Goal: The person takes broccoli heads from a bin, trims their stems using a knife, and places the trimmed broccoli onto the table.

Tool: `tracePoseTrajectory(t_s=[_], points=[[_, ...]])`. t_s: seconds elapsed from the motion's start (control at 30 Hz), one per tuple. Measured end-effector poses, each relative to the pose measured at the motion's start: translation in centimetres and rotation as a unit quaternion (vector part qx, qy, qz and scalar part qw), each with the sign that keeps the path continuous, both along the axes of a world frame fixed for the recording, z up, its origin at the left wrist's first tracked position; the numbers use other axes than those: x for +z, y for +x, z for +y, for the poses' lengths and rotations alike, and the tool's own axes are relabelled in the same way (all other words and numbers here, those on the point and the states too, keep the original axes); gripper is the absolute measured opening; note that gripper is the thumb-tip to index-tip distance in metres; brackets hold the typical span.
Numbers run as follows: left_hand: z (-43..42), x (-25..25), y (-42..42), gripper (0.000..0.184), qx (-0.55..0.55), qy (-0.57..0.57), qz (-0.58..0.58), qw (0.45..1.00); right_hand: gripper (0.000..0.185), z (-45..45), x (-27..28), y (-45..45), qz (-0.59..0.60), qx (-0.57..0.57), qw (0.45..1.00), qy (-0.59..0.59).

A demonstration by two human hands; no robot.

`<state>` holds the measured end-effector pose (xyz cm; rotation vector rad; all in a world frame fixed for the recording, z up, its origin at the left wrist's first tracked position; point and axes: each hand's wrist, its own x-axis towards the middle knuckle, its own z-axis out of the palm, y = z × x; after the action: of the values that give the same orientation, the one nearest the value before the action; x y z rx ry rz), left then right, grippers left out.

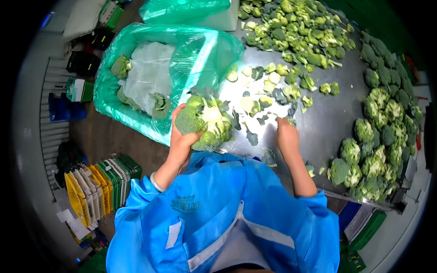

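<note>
My left hand point(180, 139) is wrapped round a large broccoli head point(207, 119), its pale cut stem side showing. It is held above the near edge of the metal table point(325, 123), beside the lined crate. Over the tabletop to the right, my right hand point(287, 136) is closed in a fist. What it grips, if anything, is hidden under the fingers. Loose leaves point(251, 136) and small broccoli florets point(249, 105) are scattered between the two hands.
A crate lined with green plastic point(102, 86) holds a clear sheet point(148, 68) and some broccoli point(120, 67). Many florets point(291, 29) are spread at the back. Whole heads point(375, 154) are piled along the right edge. Folded crates point(102, 184) stand at lower left.
</note>
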<state>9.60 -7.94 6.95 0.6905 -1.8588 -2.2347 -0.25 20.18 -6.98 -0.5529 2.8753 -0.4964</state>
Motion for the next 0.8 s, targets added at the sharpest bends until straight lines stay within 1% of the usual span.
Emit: tracePoseTrajectory(t_s=[0.03,0.07,0.1,0.2,0.23,0.3,0.33,0.37,0.4,0.47,0.5,0.6,0.63,0.7,0.77,0.8], points=[[-1.0,0.2,-0.6,0.076,-0.013,-0.026,-0.017,0.999,0.020,-1.0,1.7,-0.4,0.014,0.044,0.992,-0.116],[-2.2,0.3,-0.6,0.077,-0.032,-0.045,-0.049,0.997,0.026,-1.7,3.9,0.7,0.014,0.077,0.971,-0.227],[-3.4,0.4,-1.1,0.081,-0.041,0.091,-0.114,0.988,0.034,-2.9,5.9,0.7,-0.064,0.078,0.953,-0.287],[-3.6,0.1,-1.5,0.085,-0.071,0.071,-0.021,0.995,0.038,-4.6,9.1,0.1,0.023,0.079,0.945,-0.316],[-3.4,0.3,-1.5,0.090,-0.063,0.074,-0.013,0.995,0.038,-4.7,9.6,0.1,0.040,0.095,0.949,-0.298],[-3.5,0.2,-1.7,0.092,-0.062,0.006,0.023,0.998,0.040,-4.8,10.0,0.0,0.076,0.125,0.954,-0.261],[-3.6,0.1,-1.9,0.093,-0.061,-0.027,0.044,0.997,0.040,-4.9,10.0,0.1,0.062,0.129,0.954,-0.265],[-4.5,-0.7,-2.0,0.098,-0.076,-0.178,0.048,0.980,0.041,-5.0,10.1,0.3,0.047,0.134,0.953,-0.269],[-4.7,-1.1,-2.0,0.099,-0.083,-0.206,0.082,0.972,0.042,-5.1,10.1,0.6,0.031,0.137,0.952,-0.273],[-4.8,-1.7,-1.9,0.102,-0.097,-0.258,0.149,0.950,0.041,-5.9,10.2,1.0,0.053,0.149,0.954,-0.257],[-4.8,-1.8,-2.0,0.093,-0.112,-0.290,0.186,0.932,0.041,-6.2,10.2,1.1,0.064,0.155,0.954,-0.248],[-4.8,-1.9,-1.9,0.094,-0.141,-0.322,0.157,0.923,0.037,-7.0,9.3,1.0,0.150,0.170,0.955,-0.190],[-4.7,-1.9,-1.9,0.094,-0.149,-0.308,0.151,0.927,0.036,-7.0,9.4,0.9,0.167,0.171,0.957,-0.166],[-4.9,-2.2,-1.5,0.092,-0.164,-0.323,0.121,0.924,0.034,-6.9,9.9,0.8,0.197,0.171,0.958,-0.115],[-4.9,-2.4,-1.2,0.091,-0.179,-0.317,0.081,0.928,0.033,-6.7,9.4,1.1,0.188,0.147,0.970,-0.048],[-4.6,-2.2,-1.2,0.091,-0.159,-0.312,0.052,0.935,0.032,-6.6,9.1,1.1,0.184,0.135,0.974,-0.014]])
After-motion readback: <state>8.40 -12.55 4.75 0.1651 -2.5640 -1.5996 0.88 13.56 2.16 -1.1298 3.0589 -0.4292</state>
